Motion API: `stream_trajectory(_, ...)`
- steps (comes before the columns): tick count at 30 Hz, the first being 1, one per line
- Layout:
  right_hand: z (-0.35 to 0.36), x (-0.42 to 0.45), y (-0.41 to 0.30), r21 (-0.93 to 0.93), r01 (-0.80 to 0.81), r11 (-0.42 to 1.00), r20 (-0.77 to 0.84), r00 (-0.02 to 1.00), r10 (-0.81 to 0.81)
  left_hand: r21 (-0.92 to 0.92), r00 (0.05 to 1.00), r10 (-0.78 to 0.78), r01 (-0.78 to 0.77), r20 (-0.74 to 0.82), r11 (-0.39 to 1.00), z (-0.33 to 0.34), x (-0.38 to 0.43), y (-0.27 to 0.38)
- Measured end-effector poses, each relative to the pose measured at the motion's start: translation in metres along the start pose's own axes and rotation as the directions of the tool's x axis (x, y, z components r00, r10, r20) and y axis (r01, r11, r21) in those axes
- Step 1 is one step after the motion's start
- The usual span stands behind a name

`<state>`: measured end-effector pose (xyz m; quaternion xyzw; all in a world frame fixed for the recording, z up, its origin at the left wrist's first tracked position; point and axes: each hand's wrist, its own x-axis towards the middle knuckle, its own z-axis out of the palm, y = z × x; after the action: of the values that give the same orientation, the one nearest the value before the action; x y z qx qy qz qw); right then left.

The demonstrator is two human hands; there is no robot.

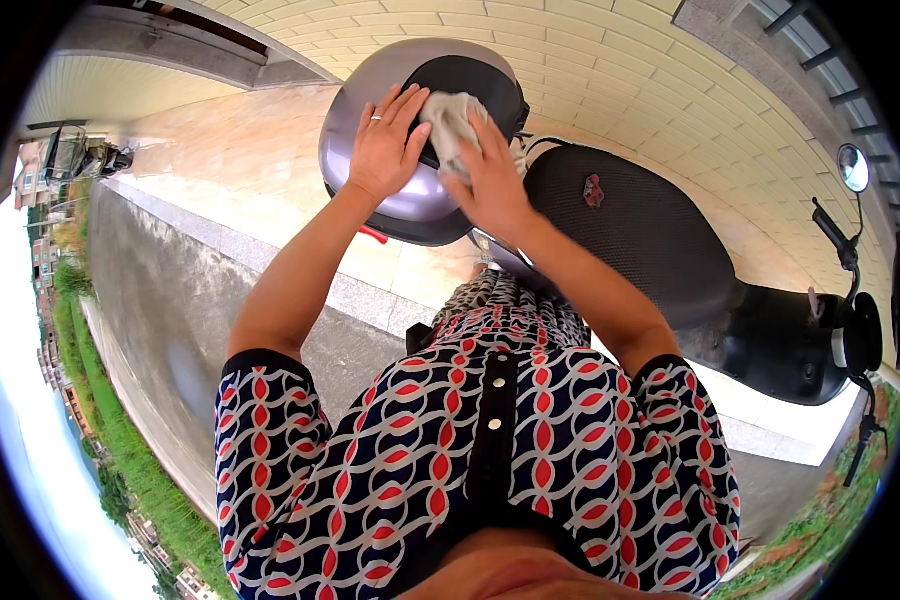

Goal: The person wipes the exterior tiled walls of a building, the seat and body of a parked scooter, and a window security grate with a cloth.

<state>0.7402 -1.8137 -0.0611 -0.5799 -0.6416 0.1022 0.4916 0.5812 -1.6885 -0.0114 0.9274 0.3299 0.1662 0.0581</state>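
Note:
A purple-grey scooter top case (pixel 345 120) with a black panel (pixel 461 71) on its lid stands behind the black textured seat (pixel 630 210) of a scooter. My right hand (pixel 495 176) presses a crumpled light cloth (pixel 450 120) against the black panel, its fingers spread over the cloth. Resting on the lid to the left of the cloth, my left hand (pixel 390 142) lies palm down with its fingers extended and a ring on one of them. It holds nothing.
The scooter's handlebar (pixel 836 236) and round mirror (pixel 853 168) are at the right. A yellow tiled wall (pixel 615 67) runs behind the scooter. A stone kerb (pixel 217 251) borders the concrete ground (pixel 157 292). Another vehicle (pixel 82 154) stands far left.

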Motion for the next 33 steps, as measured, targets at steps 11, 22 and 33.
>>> stream_trajectory(11,-0.002,-0.084,0.058,0.392,-0.319,0.863,-0.04,0.931,0.362,0.03,0.995,0.025,-0.023,-0.092,0.999,0.008,-0.008,-0.004)
stream_trajectory(22,0.07,-0.064,0.061,0.358,-0.551,0.754,-0.123,0.773,0.623,0.094,0.993,0.083,-0.075,-0.085,0.993,0.01,-0.008,-0.012)
stream_trajectory(33,0.145,-0.122,-0.071,0.657,-0.58,0.482,-0.33,0.353,0.875,0.155,0.988,0.131,-0.117,-0.08,0.981,0.018,-0.01,-0.016)
